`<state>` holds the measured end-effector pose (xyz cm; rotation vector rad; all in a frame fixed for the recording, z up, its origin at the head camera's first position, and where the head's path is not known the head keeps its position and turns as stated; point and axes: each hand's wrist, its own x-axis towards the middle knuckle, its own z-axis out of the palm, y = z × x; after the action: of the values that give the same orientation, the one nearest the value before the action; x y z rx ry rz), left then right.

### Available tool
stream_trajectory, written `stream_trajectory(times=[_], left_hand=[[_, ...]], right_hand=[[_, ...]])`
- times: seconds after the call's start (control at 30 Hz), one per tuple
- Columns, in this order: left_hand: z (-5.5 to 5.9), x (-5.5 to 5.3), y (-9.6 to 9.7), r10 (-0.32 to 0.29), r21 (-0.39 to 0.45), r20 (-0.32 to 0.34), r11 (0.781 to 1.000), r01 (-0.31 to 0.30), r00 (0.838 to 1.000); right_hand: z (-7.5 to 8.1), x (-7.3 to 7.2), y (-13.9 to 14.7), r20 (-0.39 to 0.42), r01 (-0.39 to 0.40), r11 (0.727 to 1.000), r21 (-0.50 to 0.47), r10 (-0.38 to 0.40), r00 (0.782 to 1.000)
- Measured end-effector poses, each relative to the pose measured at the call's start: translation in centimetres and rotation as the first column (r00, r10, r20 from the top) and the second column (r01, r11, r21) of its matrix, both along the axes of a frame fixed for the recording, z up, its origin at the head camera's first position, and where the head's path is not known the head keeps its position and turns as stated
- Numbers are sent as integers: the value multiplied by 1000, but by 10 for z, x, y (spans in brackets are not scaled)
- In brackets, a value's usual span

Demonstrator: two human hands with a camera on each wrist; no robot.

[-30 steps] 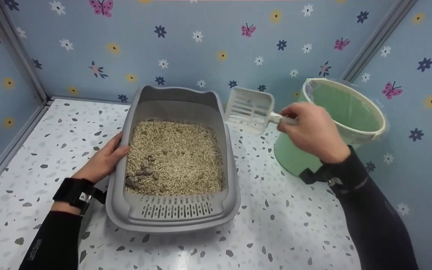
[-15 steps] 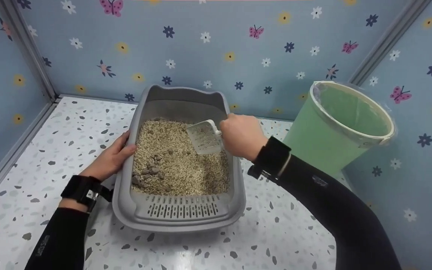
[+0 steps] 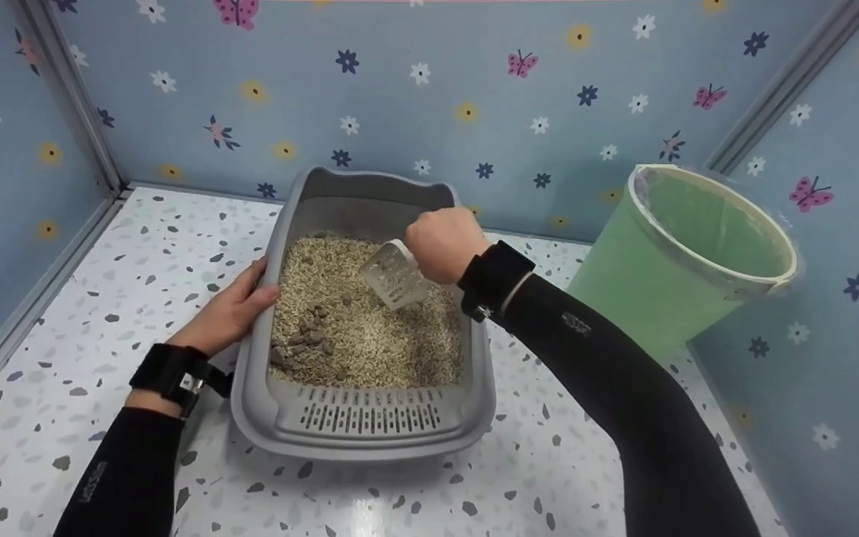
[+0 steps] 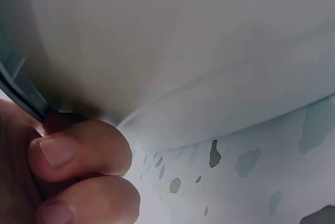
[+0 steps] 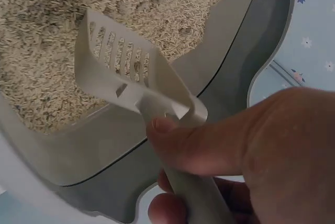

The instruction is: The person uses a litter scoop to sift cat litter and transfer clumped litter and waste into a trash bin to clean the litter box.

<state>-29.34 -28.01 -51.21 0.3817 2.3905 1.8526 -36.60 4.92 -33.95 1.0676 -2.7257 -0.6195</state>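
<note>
A grey litter box [image 3: 362,445] stands on the speckled surface, with pale grainy litter [image 3: 381,350] inside. Dark clumps [image 3: 309,339] lie in its left front part. My left hand [image 3: 227,312] grips the left rim, thumb on top; the left wrist view has its fingers [image 4: 86,150] curled below the edge. My right hand [image 3: 444,242] holds a slotted litter scoop [image 3: 392,274] by the handle, over the right half of the litter. In the right wrist view the thumb lies along the handle [image 5: 196,195]. The scoop's slots show litter through them; whether its edge touches the litter I cannot tell.
A green bucket [image 3: 623,276] lined with a clear plastic bag stands right of the box, near the back corner. Blue flowered panels [image 3: 400,89] close off the back and both sides. The speckled tabletop [image 3: 139,276] shows around the box.
My right hand has brought the scoop left from beside the bucket to above the litter, turning it on the way. The left hand keeps its grip on the rim. The view has shifted slightly.
</note>
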Motion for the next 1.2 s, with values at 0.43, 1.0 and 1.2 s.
stream_trajectory(times=[0.43, 1.0, 1.2], left_hand=[[1, 1, 0, -5, -15, 15, 1000, 5, 1000], [-4, 0, 3, -13, 22, 6, 1000, 13, 1000], [0, 1, -1, -1, -12, 10, 1000, 1, 1000]], right_hand=[[-16, -18, -28, -127, -47, 992, 118, 62, 990], [-11, 11, -94, -128, -160, 939, 306, 207, 970], [-7, 31, -107, -144, -229, 911, 342, 292, 945]])
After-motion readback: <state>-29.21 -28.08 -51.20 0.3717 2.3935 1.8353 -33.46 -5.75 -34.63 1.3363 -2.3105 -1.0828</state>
